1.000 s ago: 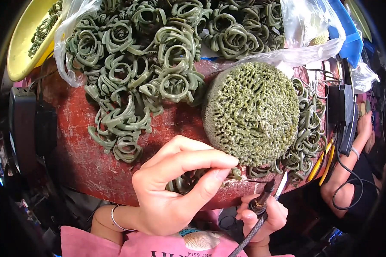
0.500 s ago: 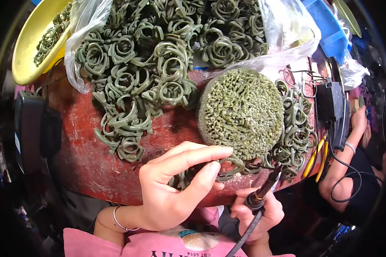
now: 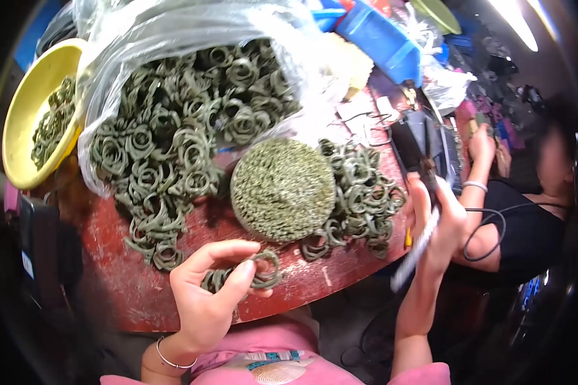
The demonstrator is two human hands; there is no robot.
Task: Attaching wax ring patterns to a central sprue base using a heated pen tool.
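My left hand (image 3: pixel 205 298), with a thin bangle at its wrist, pinches a dull green ring (image 3: pixel 277 272) between thumb and fingertips near the table's front edge. More green rings show beneath its palm, partly hidden. Out to the right, my right hand (image 3: pixel 442 221) grips a dark pen-shaped tool (image 3: pixel 429 172) with a cord; motion blurs the cord. The tool's front end is against or over a black box (image 3: pixel 444 144); I cannot tell whether they touch. Between my hands and farther back stands a round, rough-textured green block (image 3: pixel 282 189).
A heap of green rings (image 3: pixel 151 173) spills from a clear plastic bag (image 3: pixel 173 29). Loose rings (image 3: pixel 359 186) lie right of the block on the red table (image 3: pixel 327 279). A yellow bowl (image 3: pixel 19 128) stands left, a blue tray (image 3: pixel 382 42) behind. Another person's arm (image 3: pixel 478 167) is at right.
My right hand has swung right and away with the tool, from beside the block to the black box. My left hand still holds the ring. The view has shifted.
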